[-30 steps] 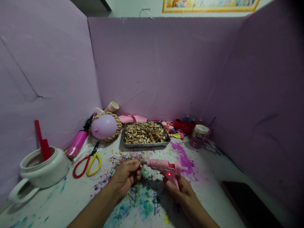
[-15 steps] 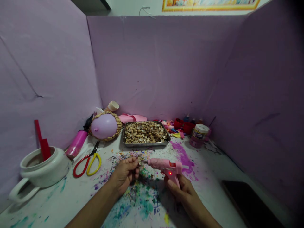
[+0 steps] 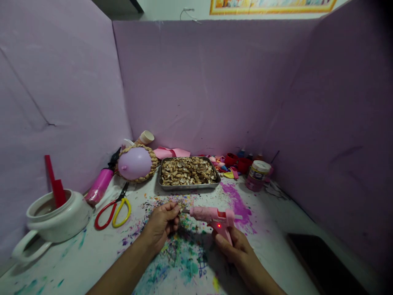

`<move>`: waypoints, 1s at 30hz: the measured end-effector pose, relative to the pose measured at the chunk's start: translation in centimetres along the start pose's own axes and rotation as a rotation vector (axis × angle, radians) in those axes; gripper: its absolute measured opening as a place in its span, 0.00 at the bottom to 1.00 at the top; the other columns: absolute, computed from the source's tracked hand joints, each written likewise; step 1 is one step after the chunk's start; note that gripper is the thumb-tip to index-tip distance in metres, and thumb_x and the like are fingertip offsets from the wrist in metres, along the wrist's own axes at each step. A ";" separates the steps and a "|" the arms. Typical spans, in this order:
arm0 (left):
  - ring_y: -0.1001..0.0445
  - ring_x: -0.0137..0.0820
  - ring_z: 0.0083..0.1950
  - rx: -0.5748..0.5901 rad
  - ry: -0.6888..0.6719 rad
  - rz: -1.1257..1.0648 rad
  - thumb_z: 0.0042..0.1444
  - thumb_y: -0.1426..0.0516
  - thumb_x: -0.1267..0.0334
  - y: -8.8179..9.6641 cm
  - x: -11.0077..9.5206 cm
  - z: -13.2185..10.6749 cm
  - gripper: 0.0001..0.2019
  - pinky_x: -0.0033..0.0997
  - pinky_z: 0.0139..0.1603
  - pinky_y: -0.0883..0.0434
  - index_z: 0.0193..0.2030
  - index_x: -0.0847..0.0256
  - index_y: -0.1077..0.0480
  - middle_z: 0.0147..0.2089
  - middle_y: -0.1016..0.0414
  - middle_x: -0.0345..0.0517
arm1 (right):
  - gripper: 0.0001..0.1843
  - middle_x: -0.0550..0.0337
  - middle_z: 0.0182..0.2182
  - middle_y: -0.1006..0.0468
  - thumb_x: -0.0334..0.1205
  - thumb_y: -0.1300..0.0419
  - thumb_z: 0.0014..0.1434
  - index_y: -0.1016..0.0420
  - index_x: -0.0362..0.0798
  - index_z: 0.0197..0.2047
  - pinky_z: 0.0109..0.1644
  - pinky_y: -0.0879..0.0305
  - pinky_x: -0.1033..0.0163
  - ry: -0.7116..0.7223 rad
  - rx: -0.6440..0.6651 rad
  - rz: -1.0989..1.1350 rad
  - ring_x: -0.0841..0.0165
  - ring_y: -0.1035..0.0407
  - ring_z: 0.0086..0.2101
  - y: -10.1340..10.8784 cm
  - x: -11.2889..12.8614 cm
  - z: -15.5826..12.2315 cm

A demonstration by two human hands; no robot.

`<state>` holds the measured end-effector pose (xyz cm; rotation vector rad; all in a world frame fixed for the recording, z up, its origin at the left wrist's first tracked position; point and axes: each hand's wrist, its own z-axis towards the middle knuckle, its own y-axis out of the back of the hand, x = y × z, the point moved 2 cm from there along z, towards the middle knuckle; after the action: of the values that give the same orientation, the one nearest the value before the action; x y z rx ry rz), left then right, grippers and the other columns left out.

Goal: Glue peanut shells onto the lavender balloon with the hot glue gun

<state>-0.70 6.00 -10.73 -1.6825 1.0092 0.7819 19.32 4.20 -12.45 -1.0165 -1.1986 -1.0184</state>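
Observation:
My right hand is wrapped round the handle of a pink glue gun, which has a glowing red light and a pale glue stick at its back. Its nozzle points left, right at the fingertips of my left hand. Those fingers are pinched on a small nut shell, mostly hidden by the fingertips. Beyond both hands, a metal tray holds a heap of brown nut shells.
Scissors, a pink pump, a white pot and a lilac balloon in a woven basket stand left. A lidded jar is at right. A dark flat object lies near the right front.
The glue gun has shifted very slightly left, its nozzle closer to the left fingertips. My left hand is almost still.

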 end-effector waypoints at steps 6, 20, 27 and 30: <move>0.41 0.19 0.17 -0.015 -0.015 0.000 0.34 0.34 0.65 -0.1 0.0 0.1 0.13 0.18 0.17 0.42 0.23 0.64 0.35 0.15 0.38 0.33 | 0.21 0.59 0.25 0.28 0.50 0.38 0.49 0.25 0.45 0.43 0.36 0.38 0.62 0.006 0.008 0.010 0.67 0.37 0.26 0.0 0.1 -0.1; 0.43 0.18 0.16 -0.017 -0.047 0.020 0.34 0.34 0.62 -0.1 -0.1 0.1 0.14 0.18 0.17 0.45 0.23 0.64 0.35 0.15 0.39 0.33 | 0.23 0.59 0.23 0.28 0.52 0.38 0.48 0.25 0.46 0.42 0.41 0.36 0.56 0.007 -0.020 -0.030 0.60 0.33 0.32 -0.2 0.6 -0.2; 0.43 0.18 0.16 -0.016 -0.067 0.054 0.34 0.34 0.61 0.2 0.2 0.3 0.14 0.18 0.17 0.46 0.24 0.63 0.34 0.15 0.38 0.33 | 0.20 0.59 0.24 0.28 0.53 0.38 0.47 0.23 0.46 0.38 0.38 0.36 0.57 -0.011 -0.046 -0.019 0.64 0.35 0.26 -0.1 0.4 -0.2; 0.43 0.18 0.16 -0.022 -0.066 0.070 0.35 0.35 0.60 0.2 0.2 0.2 0.14 0.18 0.17 0.46 0.23 0.63 0.34 0.15 0.38 0.33 | 0.20 0.59 0.23 0.28 0.52 0.37 0.47 0.23 0.46 0.38 0.39 0.36 0.57 0.004 -0.047 -0.005 0.64 0.35 0.27 -0.1 0.4 -0.1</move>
<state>-0.78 6.17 -11.02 -1.6361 1.0212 0.8915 19.28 4.00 -12.08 -1.0480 -1.1799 -1.0564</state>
